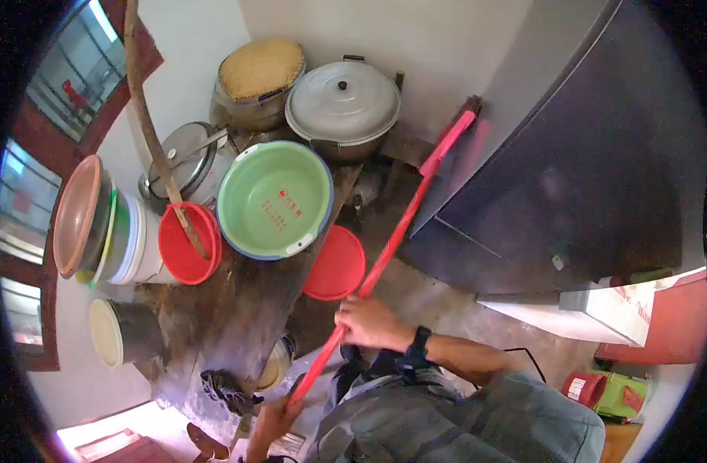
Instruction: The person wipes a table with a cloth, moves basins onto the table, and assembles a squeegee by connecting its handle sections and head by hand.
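A broom with a long red handle runs diagonally through the view. Its pink head, with dark bristles at the tip, reaches the corner between the wall and a dark cabinet. Around the middle of the handle, the fingers of my right hand are closed; a black watch is on that wrist. Lower down, near the handle's end, my left hand grips it too. A red round lid or basin, partly behind the table edge, lies just left of the handle.
On the wooden table stand a green basin, a red bucket with a wooden stick, stacked basins and a lidded pot. The dark cabinet bounds the right side. Red and green containers sit lower right.
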Motion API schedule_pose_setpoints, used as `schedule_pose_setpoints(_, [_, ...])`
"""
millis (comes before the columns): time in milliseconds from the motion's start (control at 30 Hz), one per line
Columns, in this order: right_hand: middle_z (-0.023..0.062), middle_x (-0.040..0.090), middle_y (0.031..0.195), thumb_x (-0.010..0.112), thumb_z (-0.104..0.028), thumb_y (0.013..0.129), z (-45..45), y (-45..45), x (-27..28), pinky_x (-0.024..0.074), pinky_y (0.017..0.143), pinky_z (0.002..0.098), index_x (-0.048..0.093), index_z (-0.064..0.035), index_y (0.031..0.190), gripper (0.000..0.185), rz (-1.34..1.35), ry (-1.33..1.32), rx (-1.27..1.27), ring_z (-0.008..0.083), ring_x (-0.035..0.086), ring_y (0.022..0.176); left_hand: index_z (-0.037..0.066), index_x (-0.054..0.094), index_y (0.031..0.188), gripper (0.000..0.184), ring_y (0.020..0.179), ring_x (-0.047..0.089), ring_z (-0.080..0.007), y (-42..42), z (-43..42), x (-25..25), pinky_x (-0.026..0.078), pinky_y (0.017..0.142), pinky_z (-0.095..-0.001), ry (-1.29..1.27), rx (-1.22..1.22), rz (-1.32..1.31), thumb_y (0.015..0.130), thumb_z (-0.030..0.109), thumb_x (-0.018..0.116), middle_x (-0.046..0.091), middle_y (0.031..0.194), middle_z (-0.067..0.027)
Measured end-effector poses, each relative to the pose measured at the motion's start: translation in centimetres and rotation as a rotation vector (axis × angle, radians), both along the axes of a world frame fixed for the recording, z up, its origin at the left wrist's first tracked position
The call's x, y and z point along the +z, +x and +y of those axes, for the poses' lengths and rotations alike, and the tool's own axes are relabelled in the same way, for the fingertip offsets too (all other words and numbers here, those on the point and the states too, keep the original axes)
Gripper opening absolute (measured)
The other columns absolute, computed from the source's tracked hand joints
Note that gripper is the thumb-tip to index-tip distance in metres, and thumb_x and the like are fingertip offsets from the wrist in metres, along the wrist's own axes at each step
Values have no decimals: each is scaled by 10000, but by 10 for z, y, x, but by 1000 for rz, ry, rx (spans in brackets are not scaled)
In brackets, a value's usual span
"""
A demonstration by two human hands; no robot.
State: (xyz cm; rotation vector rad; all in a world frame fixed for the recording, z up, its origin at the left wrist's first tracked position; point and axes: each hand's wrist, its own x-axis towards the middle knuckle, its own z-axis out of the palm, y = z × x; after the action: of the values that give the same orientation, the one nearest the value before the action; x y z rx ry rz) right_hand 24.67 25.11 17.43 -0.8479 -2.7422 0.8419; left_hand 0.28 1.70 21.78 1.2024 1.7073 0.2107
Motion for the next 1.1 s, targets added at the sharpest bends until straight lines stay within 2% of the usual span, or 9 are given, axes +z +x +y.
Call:
schedule_pose_setpoints(133, [43, 570, 819, 733, -261, 646, 25, -8, -54, 479, 722, 391, 589, -109, 755, 236, 55, 125, -116, 244, 565, 868, 12, 576, 887, 355, 570, 516, -149, 14, 38, -40, 393, 489, -345, -110, 78, -140, 943, 351, 488, 528, 650, -34])
schedule_pose_setpoints(233, [44, 558, 810, 724, -257, 645, 5, -12, -49, 477, 710, 405, 582, -109, 749, 230, 49, 115, -61, 250, 551, 864, 45, 597, 867, 388, 524, 483, -95, 9, 31, 0, 365, 442, -281, -353, 125, -203, 951, 398, 459, 519, 634, -2])
schedule_pose_setpoints(267, [44, 556, 811, 721, -263, 645, -14, -20, -43, 479, 706, 410, 585, -111, 753, 231, 40, 104, -56, 251, 548, 868, 69, 618, 855, 369, 516, 460, -50, -8, 7, -11, 354, 441, -235, -379, 223, -359, 944, 402, 488, 512, 615, 29])
schedule_pose_setpoints(433, [36, 550, 821, 724, -255, 631, -94, -47, -71, 493, 726, 404, 590, -120, 783, 243, -24, -6, -26, 245, 548, 919, 38, 649, 871, 343, 534, 478, -71, -23, -62, -4, 382, 468, -264, -324, 228, -184, 902, 374, 587, 506, 586, 16])
schedule_pose_setpoints(567, [34, 576, 865, 708, -219, 645, -107, -37, -123, 470, 778, 379, 600, -119, 803, 216, -108, -132, -123, 237, 561, 947, -24, 584, 862, 439, 545, 498, -186, -19, -90, -72, 413, 526, -374, 30, -20, -92, 895, 413, 560, 505, 582, -89])
schedule_pose_setpoints(767, [88, 565, 1091, 658, -262, 724, -119, -13, -117, 386, 944, 426, 628, -80, 1015, 345, -238, -80, -203, 275, 517, 1095, 21, 560, 855, 363, 548, 519, -143, 34, -42, -159, 418, 510, -320, -246, 115, -316, 909, 379, 545, 562, 654, -52])
schedule_pose_setpoints(800, [100, 555, 1158, 667, -282, 725, -124, -9, -115, 376, 970, 423, 617, -74, 1089, 422, -222, -73, -201, 282, 496, 1148, 21, 560, 855, 363, 548, 519, -143, 37, -33, -149, 418, 510, -320, -249, 104, -319, 909, 379, 545, 562, 654, -52])
schedule_pose_setpoints(867, [139, 517, 1289, 665, -286, 723, -144, 1, -120, 394, 969, 450, 573, -72, 1190, 522, -126, 21, -105, 304, 522, 1151, 60, 557, 836, 315, 545, 522, -106, 35, -28, -120, 426, 488, -273, -590, 184, -432, 925, 361, 531, 537, 643, -6])
schedule_pose_setpoints(1100, [170, 407, 1397, 679, -267, 688, -186, -3, -102, 322, 1044, 473, 502, -56, 1284, 656, -137, -87, -32, 334, 424, 1250, 77, 531, 847, 271, 493, 495, -95, 33, -40, -110, 401, 425, -246, -499, 245, -633, 929, 336, 543, 512, 632, 7])
